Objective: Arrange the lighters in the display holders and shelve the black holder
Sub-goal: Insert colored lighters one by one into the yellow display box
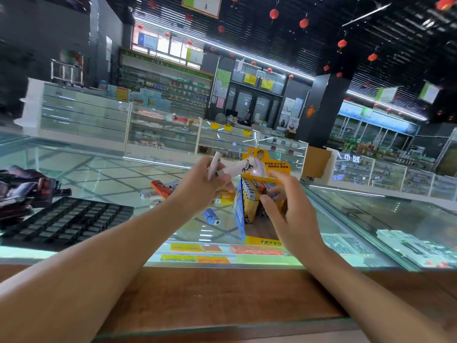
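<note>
Left hand (205,185) is raised over the glass bench (371,214), clenched round white lighters (214,164). One sticks up out of the fist and another seems to point right, towards the yellow holder.

Right hand (289,211) is on the yellow display holder (249,219). Thumb is against the front of the lighter rows (249,191), fingers curled over the top. Blurred, so I can't tell whether it pinches one lighter or only touches the row.

The yellow holder stands upright on the bench, centre-right, between the two hands. It's packed with lighters, and its printed card back rises behind them.

Black holder (66,219) lies flat on the bench at far left, well apart from both hands. Its grid of slots looks unfilled from here.

Loose lighters on the glass:
- orange one (160,188) and silver ones (148,194), left of the left hand
- blue one (211,217), below the left hand, just beside the yellow holder
- yellow one (226,197), partly under the left hand

Dark glossy packs (22,191) are piled behind the black holder at the left edge.

Wooden ledge (222,293) runs along the near edge of the bench, under both forearms.
</note>
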Demonstrator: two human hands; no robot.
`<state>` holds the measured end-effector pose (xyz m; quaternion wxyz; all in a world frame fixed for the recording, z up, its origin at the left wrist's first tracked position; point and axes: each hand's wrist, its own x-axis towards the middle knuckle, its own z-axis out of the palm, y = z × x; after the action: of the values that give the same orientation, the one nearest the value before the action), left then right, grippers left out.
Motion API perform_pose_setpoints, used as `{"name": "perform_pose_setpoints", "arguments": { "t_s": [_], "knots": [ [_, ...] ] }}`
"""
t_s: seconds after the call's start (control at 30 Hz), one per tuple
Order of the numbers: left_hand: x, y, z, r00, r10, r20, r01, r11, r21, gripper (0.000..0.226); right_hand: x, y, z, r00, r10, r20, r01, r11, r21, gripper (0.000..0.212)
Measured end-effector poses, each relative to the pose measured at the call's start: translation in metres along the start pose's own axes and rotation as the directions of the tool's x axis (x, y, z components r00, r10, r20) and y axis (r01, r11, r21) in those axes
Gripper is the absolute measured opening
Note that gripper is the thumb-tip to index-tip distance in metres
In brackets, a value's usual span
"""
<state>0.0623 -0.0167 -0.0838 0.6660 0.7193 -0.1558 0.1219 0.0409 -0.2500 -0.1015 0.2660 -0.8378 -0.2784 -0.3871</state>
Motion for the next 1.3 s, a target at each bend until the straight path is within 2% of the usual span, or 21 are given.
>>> {"name": "perform_pose_setpoints", "arguments": {
  "t_s": [0.1, 0.2, 0.27, 0.37, 0.43, 0.5, 0.57, 0.63, 0.77, 0.83, 0.93, 1.13, 1.2, 1.3],
  "knots": [
    [-0.006, 0.006, 0.006, 0.991, 0.115, 0.069, -0.122, 0.988, 0.096, 0.008, 0.003, -0.002, -0.003, 0.991, -0.122, -0.054, 0.114, 0.984, -0.136, 0.056],
    [-0.014, 0.011, 0.014, 0.954, 0.252, 0.159, -0.284, 0.931, 0.230, 0.006, 0.006, 0.002, -0.001, 0.942, -0.325, -0.081, 0.288, 0.910, -0.298, 0.044],
    [-0.017, 0.013, 0.018, 0.939, 0.297, 0.173, -0.332, 0.914, 0.232, 0.006, 0.007, 0.006, 0.000, 0.932, -0.351, -0.090, 0.312, 0.904, -0.291, 0.036],
    [-0.016, 0.012, 0.021, 0.947, 0.281, 0.156, -0.307, 0.935, 0.178, 0.003, 0.007, 0.013, -0.001, 0.958, -0.272, -0.092, 0.247, 0.944, -0.220, 0.032],
    [-0.013, 0.007, 0.020, 0.965, 0.237, 0.109, -0.254, 0.949, 0.187, 0.009, 0.008, 0.016, -0.007, 0.982, -0.132, -0.138, 0.118, 0.987, -0.106, 0.034],
    [-0.009, 0.002, 0.018, 0.988, 0.146, 0.054, -0.153, 0.973, 0.175, 0.020, 0.010, 0.021, -0.018, 0.983, 0.036, -0.182, -0.030, 0.999, 0.034, 0.044],
    [-0.005, -0.001, 0.016, 0.998, 0.049, 0.041, -0.055, 0.986, 0.160, 0.028, 0.012, 0.031, -0.027, 0.973, 0.129, -0.192, -0.117, 0.991, 0.069, 0.052],
    [-0.004, -0.002, 0.015, 0.999, 0.013, 0.048, -0.022, 0.978, 0.210, 0.027, 0.011, 0.045, -0.031, 0.963, 0.205, -0.176, -0.192, 0.977, 0.090, 0.049],
    [-0.002, -0.008, 0.012, 0.999, 0.009, 0.048, -0.022, 0.959, 0.282, 0.030, 0.014, 0.060, -0.034, 0.915, 0.351, -0.200, -0.300, 0.922, 0.245, 0.032],
    [-0.001, -0.009, 0.009, 0.999, -0.038, 0.021, 0.031, 0.962, 0.271, 0.033, 0.015, 0.061, -0.035, 0.908, 0.373, -0.193, -0.308, 0.904, 0.298, 0.025],
    [0.000, -0.008, 0.010, 0.994, -0.111, 0.014, 0.103, 0.956, 0.274, 0.034, 0.016, 0.062, -0.032, 0.918, 0.344, -0.197, -0.284, 0.917, 0.281, 0.031],
    [0.001, -0.019, 0.014, 0.987, -0.140, 0.073, 0.111, 0.946, 0.304, 0.034, 0.022, 0.066, -0.021, 0.931, 0.312, -0.188, -0.267, 0.936, 0.231, 0.026],
    [0.001, -0.017, 0.014, 0.991, -0.113, 0.066, 0.088, 0.949, 0.304, 0.038, 0.023, 0.069, -0.017, 0.947, 0.296, -0.129, -0.274, 0.948, 0.162, 0.024],
    [0.002, -0.015, 0.013, 0.995, -0.086, 0.042, 0.069, 0.953, 0.294, 0.041, 0.023, 0.077, -0.010, 0.972, 0.230, -0.043, -0.232, 0.971, -0.057, 0.021]
  ]
}}
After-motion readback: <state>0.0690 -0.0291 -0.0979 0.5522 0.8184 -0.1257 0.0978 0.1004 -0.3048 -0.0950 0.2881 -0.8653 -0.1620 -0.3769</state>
